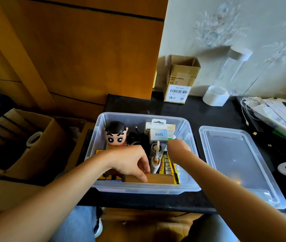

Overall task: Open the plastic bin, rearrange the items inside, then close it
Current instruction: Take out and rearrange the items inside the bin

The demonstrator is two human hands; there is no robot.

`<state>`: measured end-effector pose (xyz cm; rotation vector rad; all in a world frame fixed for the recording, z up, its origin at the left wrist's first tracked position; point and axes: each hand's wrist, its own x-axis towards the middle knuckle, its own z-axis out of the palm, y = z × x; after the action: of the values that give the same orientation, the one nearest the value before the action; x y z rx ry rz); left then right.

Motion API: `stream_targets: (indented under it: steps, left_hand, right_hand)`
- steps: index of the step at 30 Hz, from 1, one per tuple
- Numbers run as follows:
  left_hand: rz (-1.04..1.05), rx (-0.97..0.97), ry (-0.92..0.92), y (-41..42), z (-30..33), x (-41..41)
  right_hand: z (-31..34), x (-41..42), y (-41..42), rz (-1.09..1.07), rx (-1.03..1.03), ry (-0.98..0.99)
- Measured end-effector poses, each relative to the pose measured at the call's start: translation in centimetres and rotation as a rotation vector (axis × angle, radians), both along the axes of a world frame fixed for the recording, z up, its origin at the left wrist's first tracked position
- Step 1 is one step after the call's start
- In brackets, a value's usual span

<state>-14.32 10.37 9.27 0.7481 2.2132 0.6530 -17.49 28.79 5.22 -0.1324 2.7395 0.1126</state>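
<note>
A wooden cabinet [72, 49] and a peeling white wall [234, 32] back a black counter [182, 109]. On the counter sits the open plastic bin [186, 126], its lid [236, 163] flat just beside it on the right. Inside, the left hand [130, 159] pinches a brown box [159, 179]; the right hand [178, 145] reaches in, grip hidden.

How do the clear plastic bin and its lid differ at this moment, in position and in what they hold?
The plastic bin is deep and filled with items, such as a cartoon figure; the lid is shallow and holds nothing. Both hands, left hand and right hand, reach into the bin; the lid lies untouched on the black table to the bin's right. Both are clear plastic with rounded corners.
</note>
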Motion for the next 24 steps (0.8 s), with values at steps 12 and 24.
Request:
stream_targets:
  steps: [12,24]
  left_hand:
    - [0.109,0.004,-0.034,0.6,-0.5,-1.0]
    - [0.379,-0.189,0.140,4.6,-4.6,-1.5]
  right_hand:
    - [2.8,0.3,0.9,0.245,0.010,-0.259]
    - [1.4,-0.1,-0.7,-0.662,-0.753,-0.457]
